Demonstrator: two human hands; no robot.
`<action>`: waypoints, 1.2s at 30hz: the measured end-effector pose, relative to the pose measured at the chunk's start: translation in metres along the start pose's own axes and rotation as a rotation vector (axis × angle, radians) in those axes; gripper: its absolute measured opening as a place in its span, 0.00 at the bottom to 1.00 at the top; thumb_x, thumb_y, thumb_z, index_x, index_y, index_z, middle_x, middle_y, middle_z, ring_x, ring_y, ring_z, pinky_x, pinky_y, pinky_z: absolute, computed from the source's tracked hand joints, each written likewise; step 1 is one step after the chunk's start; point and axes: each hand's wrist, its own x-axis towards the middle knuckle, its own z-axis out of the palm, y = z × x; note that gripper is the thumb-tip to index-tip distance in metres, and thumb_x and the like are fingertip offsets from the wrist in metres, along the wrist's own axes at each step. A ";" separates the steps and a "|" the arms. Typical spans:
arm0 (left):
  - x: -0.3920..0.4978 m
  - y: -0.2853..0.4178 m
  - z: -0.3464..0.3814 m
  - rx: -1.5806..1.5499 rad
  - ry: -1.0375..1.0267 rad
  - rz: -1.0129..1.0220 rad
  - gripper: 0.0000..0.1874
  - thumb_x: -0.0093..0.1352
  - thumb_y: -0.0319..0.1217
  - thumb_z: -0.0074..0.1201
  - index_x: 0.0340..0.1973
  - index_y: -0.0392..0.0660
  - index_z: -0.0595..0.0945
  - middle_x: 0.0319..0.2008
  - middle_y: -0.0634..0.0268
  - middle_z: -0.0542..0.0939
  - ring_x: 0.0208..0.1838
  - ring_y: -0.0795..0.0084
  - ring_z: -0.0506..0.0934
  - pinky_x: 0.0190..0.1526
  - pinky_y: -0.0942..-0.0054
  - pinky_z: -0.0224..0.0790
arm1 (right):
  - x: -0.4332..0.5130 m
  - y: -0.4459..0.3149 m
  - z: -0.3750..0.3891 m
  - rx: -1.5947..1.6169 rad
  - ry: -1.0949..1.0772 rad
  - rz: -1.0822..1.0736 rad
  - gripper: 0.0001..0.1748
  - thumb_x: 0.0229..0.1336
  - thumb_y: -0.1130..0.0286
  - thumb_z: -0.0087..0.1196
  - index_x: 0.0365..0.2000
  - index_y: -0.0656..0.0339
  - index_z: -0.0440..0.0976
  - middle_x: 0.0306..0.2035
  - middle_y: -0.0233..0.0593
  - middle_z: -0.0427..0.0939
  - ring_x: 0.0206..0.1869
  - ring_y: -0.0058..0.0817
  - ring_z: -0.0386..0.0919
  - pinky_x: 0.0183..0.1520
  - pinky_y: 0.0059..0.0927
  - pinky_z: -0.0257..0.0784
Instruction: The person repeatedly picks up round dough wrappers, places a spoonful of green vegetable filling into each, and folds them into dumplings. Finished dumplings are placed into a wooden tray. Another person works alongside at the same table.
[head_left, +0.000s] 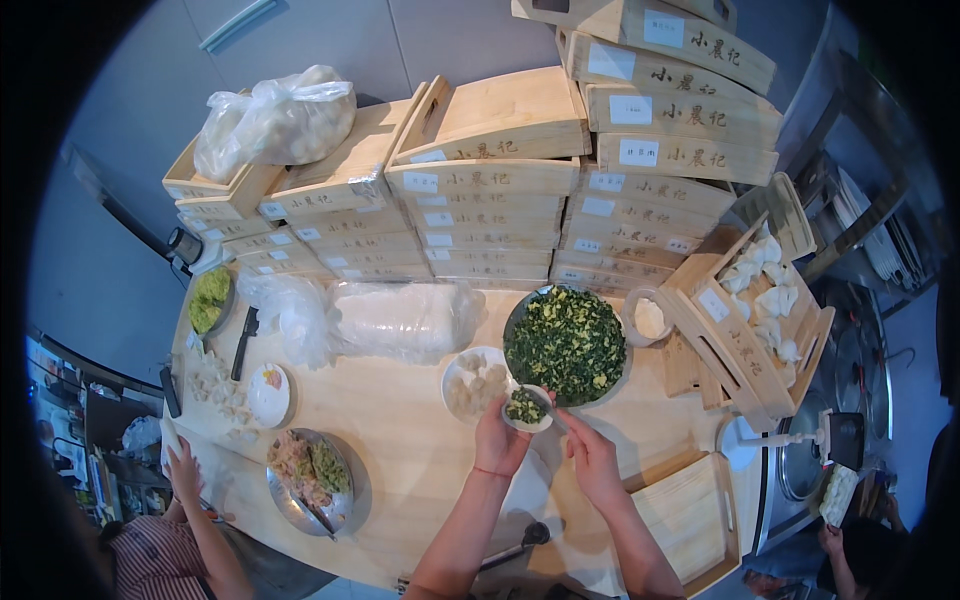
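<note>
On the fingers of my left hand (499, 446) rests a round dough wrapper (529, 427), cupped around a heap of chopped greens with yellow bits (526, 405). My right hand (596, 459) pinches a thin metal tool (556, 417) at the wrapper's right edge; most of the tool is hidden by the fingers. Just beyond, a wide metal bowl (508, 324) is full of the same dark green and yellow filling (568, 345). A white plate (448, 377) with several pale dough pieces (477, 381) sits left of it, partly behind my left hand.
Stacked wooden trays (484, 214) line the back. Plastic-wrapped dough (401, 315) lies before them. At right, a tilted tray (739, 352) holds folded dumplings (772, 292). Left stands a metal bowl of meat filling (307, 469). A co-worker's hand (184, 471) is at the left edge.
</note>
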 end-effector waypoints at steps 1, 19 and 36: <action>0.005 0.001 0.001 -0.005 -0.022 -0.006 0.27 0.79 0.37 0.28 0.61 0.25 0.69 0.58 0.42 0.77 0.63 0.48 0.75 0.68 0.54 0.66 | 0.003 0.001 -0.001 -0.021 0.003 -0.009 0.26 0.66 0.82 0.48 0.62 0.52 0.72 0.33 0.45 0.77 0.31 0.35 0.77 0.38 0.33 0.74; 0.032 0.007 -0.001 0.214 0.158 0.154 0.15 0.77 0.33 0.41 0.51 0.37 0.76 0.48 0.56 0.82 0.50 0.63 0.82 0.49 0.60 0.79 | 0.038 0.001 -0.009 -0.135 0.142 -0.022 0.22 0.68 0.83 0.44 0.58 0.59 0.75 0.50 0.52 0.81 0.53 0.49 0.80 0.54 0.40 0.75; 0.033 0.008 -0.009 0.138 0.088 0.106 0.17 0.80 0.36 0.37 0.55 0.40 0.74 0.50 0.57 0.82 0.54 0.63 0.81 0.55 0.58 0.77 | 0.026 0.025 -0.004 -0.117 0.204 -0.101 0.18 0.70 0.78 0.47 0.57 0.58 0.76 0.36 0.43 0.77 0.35 0.33 0.75 0.40 0.32 0.72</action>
